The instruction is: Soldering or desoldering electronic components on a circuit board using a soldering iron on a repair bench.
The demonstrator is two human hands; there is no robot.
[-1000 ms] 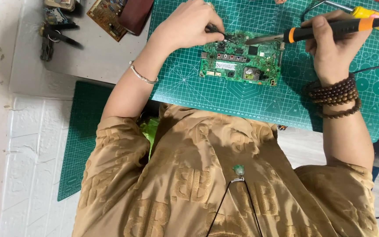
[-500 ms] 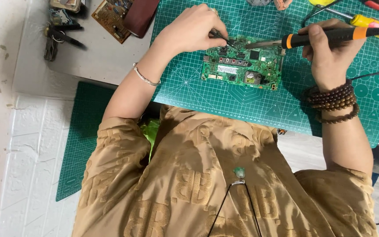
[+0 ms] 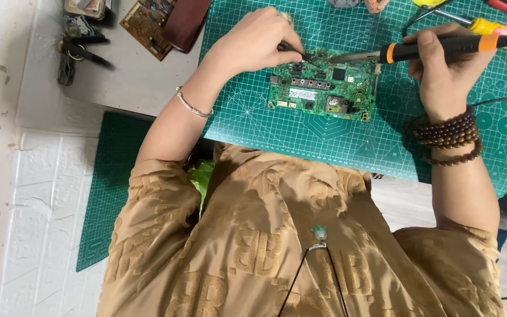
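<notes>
A green cutting mat [image 3: 324, 135] covers the tabletop [image 3: 142, 88] under both hands, reaching well past each grip on every side; on it, between the two hands, lies a green circuit board [image 3: 323, 89], flat, its near edge toward the person; a second green mat [image 3: 110, 176] hangs lower, well to the left of the left hand's grip. The right hand [image 3: 441, 67] is wrapped tight around the black handle of a soldering iron [image 3: 441, 50], whose metal tip runs leftward from that grip to the board's far edge; a string of dark wooden beads [image 3: 447, 136] circles the wrist just below. The left hand [image 3: 253, 44] pinches a thin dark tool [image 3: 293, 50] between thumb and fingers, grip narrow and closed on it, the tip touching the board just beside the iron's tip; a thin silver bangle [image 3: 193, 107] sits on that wrist. Far left of that grip lie a brown board [image 3: 148, 23] and a bunch of keys [image 3: 74, 50].
</notes>
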